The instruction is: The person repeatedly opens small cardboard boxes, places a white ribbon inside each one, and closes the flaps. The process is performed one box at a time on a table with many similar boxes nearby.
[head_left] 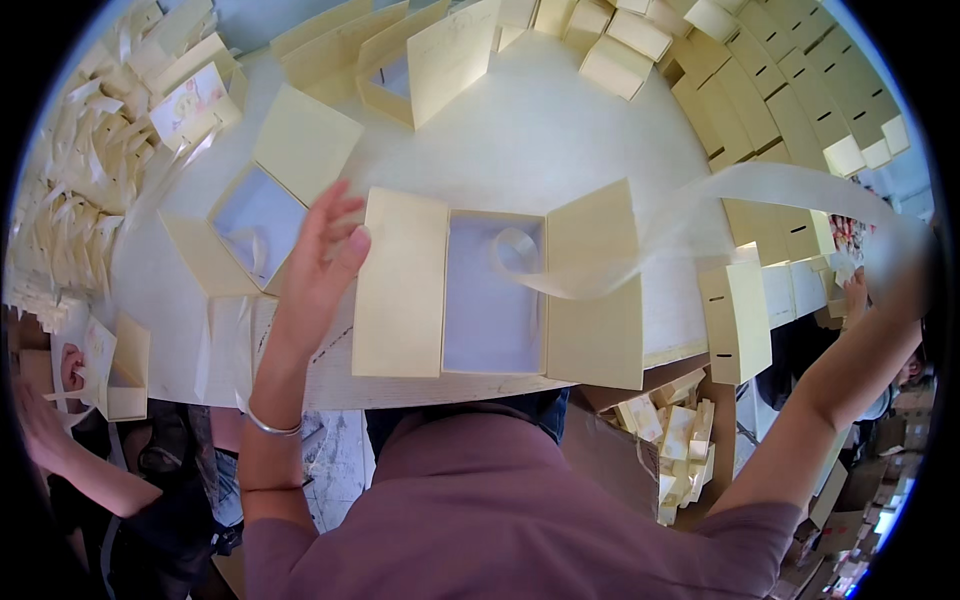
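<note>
A cream gift box (495, 300) lies in front of me on the table, its two flaps spread left and right, its inside pale lilac. From a loop in the box a translucent white ribbon (590, 285) sweeps through the air over the right flap to the far right. There my right hand (908, 265) is smeared by motion, with the ribbon's end running into it; its fingers are not clear. My left hand (325, 245) is open beside the left flap's outer edge, thumb close to it, holding nothing. Whether the thumb touches the flap I cannot tell.
Another opened box (258, 225) with ribbon lies left on the white table (420, 160). Ribboned boxes (75, 190) are heaped far left; closed boxes (735, 90) are stacked right. A carton (645, 460) of small boxes stands below. Co-workers' hands (45, 430) show at both sides.
</note>
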The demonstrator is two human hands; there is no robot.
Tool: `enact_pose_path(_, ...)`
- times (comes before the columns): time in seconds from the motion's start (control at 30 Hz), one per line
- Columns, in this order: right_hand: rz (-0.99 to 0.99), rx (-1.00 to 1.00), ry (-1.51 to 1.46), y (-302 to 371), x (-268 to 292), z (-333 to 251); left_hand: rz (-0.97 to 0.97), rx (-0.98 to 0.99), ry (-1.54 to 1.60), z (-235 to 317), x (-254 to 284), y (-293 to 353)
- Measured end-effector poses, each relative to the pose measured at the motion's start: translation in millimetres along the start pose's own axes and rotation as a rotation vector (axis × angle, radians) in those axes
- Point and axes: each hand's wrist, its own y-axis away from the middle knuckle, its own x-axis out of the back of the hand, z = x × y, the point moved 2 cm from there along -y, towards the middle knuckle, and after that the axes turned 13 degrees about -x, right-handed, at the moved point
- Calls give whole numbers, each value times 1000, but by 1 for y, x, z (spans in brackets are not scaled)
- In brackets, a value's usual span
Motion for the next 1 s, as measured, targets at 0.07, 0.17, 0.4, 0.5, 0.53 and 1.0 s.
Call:
enact_pose_path(0.07,-36,-349,508,-15,-63,69,43,153,209,-5,-6,14)
enact_pose_path(0.17,-395,-524,723,-24,-143,131,-79,378,272,-15,-8,17)
enact_pose_path(0.4,-463,-784,576,25,-156,239,42,507,400,-27,-26,23)
enact_pose_path(0.5,-529,-950,606,23,-151,227,105,523,445,-33,-28,29)
enact_pose_path(0.53,-483,-927,626,26,-152,231,118,525,456,-33,-28,29)
enact_pose_path(1.0,-385,-798,626,19,-168,244,156,551,720,-26,-40,20)
